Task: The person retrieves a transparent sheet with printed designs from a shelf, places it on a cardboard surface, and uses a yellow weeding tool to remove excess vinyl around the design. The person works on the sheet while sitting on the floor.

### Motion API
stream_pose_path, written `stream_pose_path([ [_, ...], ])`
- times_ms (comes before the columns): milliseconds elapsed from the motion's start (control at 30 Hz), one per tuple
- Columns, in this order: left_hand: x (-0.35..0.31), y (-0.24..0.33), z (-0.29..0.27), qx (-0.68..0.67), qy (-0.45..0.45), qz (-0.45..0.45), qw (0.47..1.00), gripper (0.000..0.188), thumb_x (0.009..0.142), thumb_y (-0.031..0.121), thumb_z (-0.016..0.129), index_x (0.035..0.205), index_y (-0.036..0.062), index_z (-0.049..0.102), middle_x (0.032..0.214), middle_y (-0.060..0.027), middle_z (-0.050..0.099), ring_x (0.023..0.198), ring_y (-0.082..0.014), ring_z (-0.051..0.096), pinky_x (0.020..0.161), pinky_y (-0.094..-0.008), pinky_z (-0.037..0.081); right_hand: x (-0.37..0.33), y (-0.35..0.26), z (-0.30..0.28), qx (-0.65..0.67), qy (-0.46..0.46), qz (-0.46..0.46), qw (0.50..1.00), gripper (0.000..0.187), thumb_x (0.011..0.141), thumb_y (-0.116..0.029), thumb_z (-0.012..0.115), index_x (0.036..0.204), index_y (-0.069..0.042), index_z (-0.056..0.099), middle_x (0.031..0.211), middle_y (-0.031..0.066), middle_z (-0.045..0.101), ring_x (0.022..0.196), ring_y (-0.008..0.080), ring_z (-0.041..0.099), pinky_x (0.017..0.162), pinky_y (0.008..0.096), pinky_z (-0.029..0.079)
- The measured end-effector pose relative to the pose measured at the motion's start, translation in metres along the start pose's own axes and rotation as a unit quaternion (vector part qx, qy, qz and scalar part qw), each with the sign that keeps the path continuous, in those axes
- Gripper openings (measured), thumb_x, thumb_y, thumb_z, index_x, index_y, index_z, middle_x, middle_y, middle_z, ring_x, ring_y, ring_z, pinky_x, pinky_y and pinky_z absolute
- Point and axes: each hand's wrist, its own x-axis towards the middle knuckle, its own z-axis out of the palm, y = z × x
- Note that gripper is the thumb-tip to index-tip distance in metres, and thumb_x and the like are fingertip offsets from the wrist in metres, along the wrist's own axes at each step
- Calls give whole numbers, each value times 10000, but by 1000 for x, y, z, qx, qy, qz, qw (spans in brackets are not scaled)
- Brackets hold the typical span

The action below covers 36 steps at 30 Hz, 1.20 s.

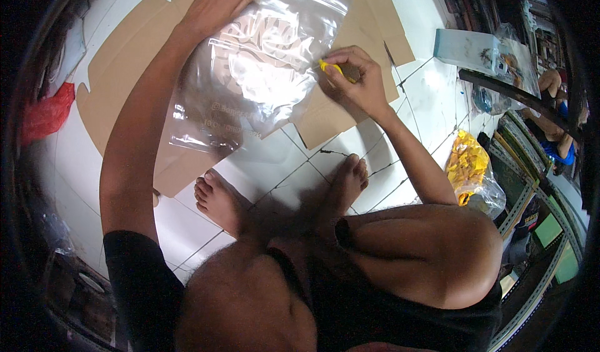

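A person squats barefoot on a white tiled floor (275,164), with a clear plastic bag (262,71) spread over a flattened sheet of brown cardboard (125,58) that lies on the tiles in front of them. The left hand (219,2) rests flat near the bag's top edge, fingers spread and pressing down, its grip open and holding nothing closed inside it. The right hand (356,80) sits at the bag's right edge, its grip pinched shut on a small yellow tool (330,68) whose tip touches the plastic; what kind of tool it is cannot be told. The bag is shiny and creased, and the cardboard shows through it. Both bare feet (219,202) stand on the tiles just below the cardboard. To the right, well apart from the hands, lies a clear bag of yellow pieces (469,161). A red plastic bag (47,114) lies at the far left, beside the cardboard's edge.
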Motion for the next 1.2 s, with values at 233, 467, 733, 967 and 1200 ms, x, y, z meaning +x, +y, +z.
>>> stream_pose_path([
  [233, -24, 58, 1, 18, -39, -13, 999, 791, 967, 445, 639, 1602, 92, 325, 1666, -102, 326, 1558, -272, 253, 1292, -474, 152, 15, -4, -6, 28, 13, 62, 998, 183, 917, -145, 720, 1028, 0, 734, 1024, 162, 721, 1046, 269, 692, 928, 376, 536],
  [467, -39, 106, 39, -24, -79, -42, 996, 1259, 678, 708, 790, 1620, 68, 253, 1695, -129, 224, 1578, -305, 165, 1299, -491, 103, 14, 4, 6, -191, -56, -207, 958, 202, 861, -91, 734, 1054, -38, 704, 1035, 126, 686, 990, 336, 647, 886, 437, 539],
  [733, -40, 103, 44, -17, -88, -33, 995, 1318, 635, 744, 781, 1630, 80, 228, 1696, -108, 230, 1582, -288, 151, 1303, -485, 83, 12, 3, 8, -210, -86, -250, 941, 259, 842, -90, 744, 1092, -73, 677, 1092, 98, 669, 1022, 314, 632, 890, 424, 534],
  [967, -41, 103, 44, -28, -93, -37, 995, 1343, 611, 719, 805, 1635, 83, 212, 1701, -112, 214, 1583, -295, 146, 1302, -487, 82, 15, -2, 9, -222, -99, -250, 937, 269, 840, -95, 747, 1102, -72, 685, 1085, 105, 664, 1005, 315, 632, 892, 430, 534],
  [1200, -42, 102, 45, -31, -85, -31, 995, 1350, 593, 712, 811, 1634, 87, 222, 1699, -119, 218, 1582, -299, 151, 1299, -497, 86, 11, -1, 11, -213, -118, -257, 935, 267, 845, -100, 750, 1104, -66, 694, 1093, 120, 665, 1007, 323, 633, 888, 433, 534],
])
